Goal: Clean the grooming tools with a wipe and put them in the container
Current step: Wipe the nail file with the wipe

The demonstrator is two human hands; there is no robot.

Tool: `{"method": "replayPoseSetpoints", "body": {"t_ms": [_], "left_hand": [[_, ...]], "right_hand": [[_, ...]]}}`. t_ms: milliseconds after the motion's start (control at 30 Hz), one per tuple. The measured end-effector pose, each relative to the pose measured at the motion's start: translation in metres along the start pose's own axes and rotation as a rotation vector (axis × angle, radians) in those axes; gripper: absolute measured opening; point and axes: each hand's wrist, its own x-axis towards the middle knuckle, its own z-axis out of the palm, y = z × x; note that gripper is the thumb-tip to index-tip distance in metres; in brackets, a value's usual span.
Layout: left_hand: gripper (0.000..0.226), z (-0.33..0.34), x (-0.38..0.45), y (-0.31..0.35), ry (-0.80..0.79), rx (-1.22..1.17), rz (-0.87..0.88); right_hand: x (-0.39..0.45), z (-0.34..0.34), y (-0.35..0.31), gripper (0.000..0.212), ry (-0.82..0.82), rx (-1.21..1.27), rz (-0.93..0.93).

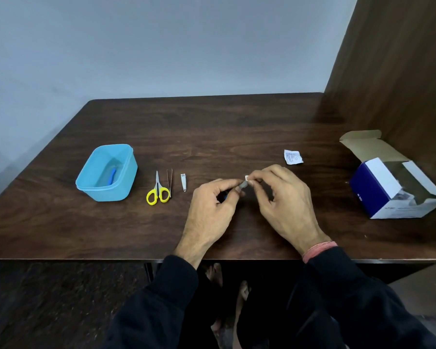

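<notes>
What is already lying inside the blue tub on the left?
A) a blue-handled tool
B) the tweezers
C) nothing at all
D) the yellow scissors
A: a blue-handled tool lies in the blue tub, while the yellow scissors and tweezers are on the table beside it.

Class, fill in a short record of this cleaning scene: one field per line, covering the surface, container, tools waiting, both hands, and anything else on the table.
surface: dark wooden table
container: blue tub, open, one blue-handled tool inside
tools waiting: yellow-handled scissors, tweezers, nail clipper, side by side right of the tub
left hand: grips a small tool, mostly hidden
right hand: pinches a white wipe against that tool's tip
other items: torn wipe sachet; open blue-and-white box at far right
</notes>
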Motion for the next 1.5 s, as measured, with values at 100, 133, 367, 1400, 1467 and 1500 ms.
{"method": "replayPoseSetpoints", "body": {"t_ms": [100,133,367,1400,1467,1500], "left_hand": [[0.02,0.002,-0.0011,-0.0004,0.011,-0.005,-0.022],[0.02,0.0018,-0.0012,-0.0004,0.011,-0.005,-0.022],[0.02,0.0016,-0.0012,-0.0005,0.001,-0.01,-0.025],[0.021,0.0009,-0.0006,-0.0024,-0.035,-0.036,-0.009],[0.021,0.0004,-0.0005,-0.003,-0.046,-0.032,-0.002],[0.022,0.0003,-0.0001,-0.0035,-0.049,-0.033,0.002]], "right_hand": [[0.003,0.0001,0.0026,0.009,0.073,0.012,0.114],[0.0022,0.0004,0.002,0.009,0.052,0.012,0.085],[0.0022,-0.0005,0.0016,0.011,0.045,0.016,0.116],[0.0024,-0.0038,-0.0029,0.009,0.005,0.0,0.033],[0.0005,-0.0035,-0.0045,0.01,-0.05,0.008,-0.039],[-0.0008,-0.0029,-0.0057,0.01,-0.077,0.01,-0.08]]}}
